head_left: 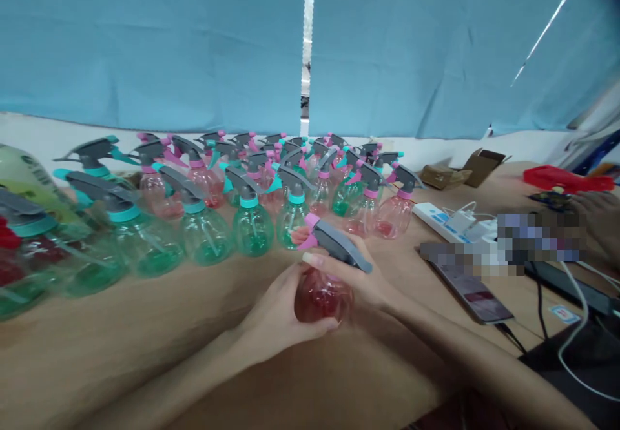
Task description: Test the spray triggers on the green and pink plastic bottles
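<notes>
A clear pink spray bottle with a grey and pink trigger head is held upright just above or on the wooden table, in front of me. Around the left side of its round body curves my left hand, thumb across the front. My right hand closes round the neck, below the spray head, with its fingers reaching behind to the left. The grey trigger lever points to the right. Directly behind my hands stands a green spray bottle with a turquoise collar.
Green spray bottles line the left, with several pink ones among those behind. A phone, a white power strip and cables lie at right. Small cardboard boxes and a blue curtain are at the back.
</notes>
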`<state>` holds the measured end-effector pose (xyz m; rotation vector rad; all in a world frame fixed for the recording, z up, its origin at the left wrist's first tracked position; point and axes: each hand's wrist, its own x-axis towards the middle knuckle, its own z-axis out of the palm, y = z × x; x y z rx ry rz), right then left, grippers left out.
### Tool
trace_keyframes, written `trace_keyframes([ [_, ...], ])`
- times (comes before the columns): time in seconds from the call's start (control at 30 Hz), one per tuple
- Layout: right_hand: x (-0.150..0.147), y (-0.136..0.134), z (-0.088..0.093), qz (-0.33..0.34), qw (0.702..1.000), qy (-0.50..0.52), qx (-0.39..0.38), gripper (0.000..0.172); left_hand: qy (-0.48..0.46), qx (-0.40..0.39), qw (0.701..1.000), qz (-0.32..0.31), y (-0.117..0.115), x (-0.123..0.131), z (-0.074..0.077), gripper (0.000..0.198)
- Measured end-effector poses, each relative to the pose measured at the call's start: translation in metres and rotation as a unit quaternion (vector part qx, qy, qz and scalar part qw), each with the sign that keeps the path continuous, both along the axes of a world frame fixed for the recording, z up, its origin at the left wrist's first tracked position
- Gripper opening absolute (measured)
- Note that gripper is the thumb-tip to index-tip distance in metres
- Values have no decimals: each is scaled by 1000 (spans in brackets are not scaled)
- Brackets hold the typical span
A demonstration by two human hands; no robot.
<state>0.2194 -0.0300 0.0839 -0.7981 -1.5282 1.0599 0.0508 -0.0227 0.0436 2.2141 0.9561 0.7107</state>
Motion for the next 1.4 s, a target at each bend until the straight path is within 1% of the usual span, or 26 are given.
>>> trace_keyframes([
  [0.1, -1, 5, 1, 14, 1000, 7, 18, 21, 22, -8, 1000, -3, 1, -1, 3, 78],
  [0.17, -1, 9, 0, 14, 1000, 6, 26, 16, 42, -12, 999, -5, 2, -3, 1, 80],
  [0.3, 0, 16, 0, 6, 998, -21, 51, 11, 77, 7, 997, -9, 5, -13, -11, 81],
  [0.4, 3, 18, 5, 16, 997, -37, 67, 8, 92, 44, 995, -20, 7, -21, -19, 71],
  [0.47, 5, 16, 7, 33, 998, -47, 36, 11, 100, 65, 993, -27, 8, -23, -22, 67],
  [0.57, 9, 12, 10, 55, 995, -77, -38, 14, 110, 96, 989, -38, 9, -22, -22, 65],
  [0.63, 10, 12, 10, 61, 993, -88, -51, 18, 121, 105, 986, -41, 9, -21, -23, 64],
  [0.7, 10, 14, 9, 68, 993, -85, -38, 19, 129, 111, 985, -39, 9, -21, -24, 66],
  [0.8, 8, 20, 8, 63, 996, -69, -16, 15, 140, 118, 982, -39, 9, -22, -26, 68],
  [0.97, 5, 23, 12, 47, 995, -78, 32, 9, 148, 116, 982, -34, 8, -23, -24, 65],
  [1.07, 5, 21, 14, 14, 993, -109, 43, 7, 151, 118, 981, -32, 7, -22, -23, 64],
  [1.1, 5, 21, 14, 2, 991, -124, 46, 7, 151, 119, 981, -31, 7, -22, -23, 64],
  [1.17, 6, 21, 11, -14, 987, -148, 57, 13, 151, 120, 981, -30, 7, -22, -25, 64],
  [1.27, 6, 24, 3, 2, 985, -160, 67, 23, 146, 120, 982, -29, 7, -23, -29, 66],
  [1.33, 7, 26, 0, 7, 985, -157, 74, 27, 143, 118, 982, -29, 7, -23, -30, 67],
  [1.4, 8, 26, 0, -9, 982, -167, 85, 29, 140, 121, 982, -29, 7, -23, -32, 68],
])
